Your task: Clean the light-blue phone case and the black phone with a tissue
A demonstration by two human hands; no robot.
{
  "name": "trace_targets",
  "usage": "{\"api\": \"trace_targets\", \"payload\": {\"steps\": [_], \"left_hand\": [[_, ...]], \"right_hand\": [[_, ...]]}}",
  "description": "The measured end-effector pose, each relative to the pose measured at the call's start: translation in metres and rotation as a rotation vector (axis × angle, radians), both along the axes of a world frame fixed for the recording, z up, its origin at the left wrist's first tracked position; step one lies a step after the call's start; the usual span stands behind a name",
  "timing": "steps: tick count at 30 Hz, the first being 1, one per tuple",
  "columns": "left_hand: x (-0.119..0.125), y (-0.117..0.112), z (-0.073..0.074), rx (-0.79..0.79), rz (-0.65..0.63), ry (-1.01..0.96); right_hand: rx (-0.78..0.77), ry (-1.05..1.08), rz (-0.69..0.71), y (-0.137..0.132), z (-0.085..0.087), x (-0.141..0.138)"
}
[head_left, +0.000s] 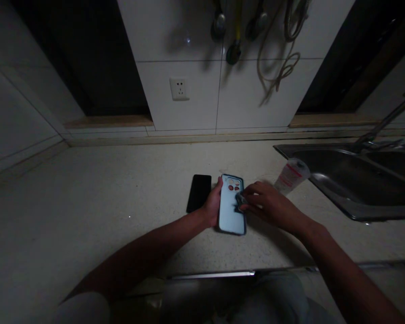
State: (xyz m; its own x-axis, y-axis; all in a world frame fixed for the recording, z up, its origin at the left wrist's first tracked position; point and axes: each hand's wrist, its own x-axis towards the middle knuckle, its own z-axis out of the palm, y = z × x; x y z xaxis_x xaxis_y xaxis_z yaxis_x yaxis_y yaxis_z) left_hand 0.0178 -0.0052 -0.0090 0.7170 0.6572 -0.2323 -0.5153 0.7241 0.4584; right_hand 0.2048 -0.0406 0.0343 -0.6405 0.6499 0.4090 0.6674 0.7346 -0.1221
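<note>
Pale-blue phone case [228,211], dark teal rim, lying flat on speckled countertop [87,216], low centre of frame. Left hand [214,202] at case's left edge, fingers curled round it, holding steady. Right hand [266,202] over case's right half, fingers bent, apparently pinching small dark item [239,201] against case; item unclear. Black smartphone [199,193] just left of left hand. White tube [292,175] beyond right hand, beside steel sink [324,198] at right of frame.

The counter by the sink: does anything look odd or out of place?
A phone in a pale blue case, in the left hand, and a black phone seem out of place on a kitchen counter near the steel sink. Nothing looks spilled or broken.
</note>
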Motion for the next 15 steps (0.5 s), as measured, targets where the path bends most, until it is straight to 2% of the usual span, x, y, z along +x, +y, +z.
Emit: {"api": "trace_targets", "payload": {"steps": [2,5,6,11,15], "left_hand": [[0.0,-0.002,0.002,0.01,-0.081,0.008],[-0.003,-0.004,0.003,0.027,-0.176,0.03],[-0.004,-0.004,0.002,0.036,-0.183,0.028],[-0.006,-0.001,-0.006,0.082,-0.193,-0.011],[-0.003,-0.001,-0.006,0.028,-0.153,0.03]], "right_hand": [[0.05,0.054,-0.139,0.016,-0.005,0.003],[0.101,0.283,-0.401,0.041,-0.011,0.0],[0.106,0.354,-0.439,0.048,-0.013,-0.002],[-0.006,0.625,-0.384,0.067,-0.01,-0.026],[-0.013,0.931,-0.482,0.066,-0.009,-0.04]]}}
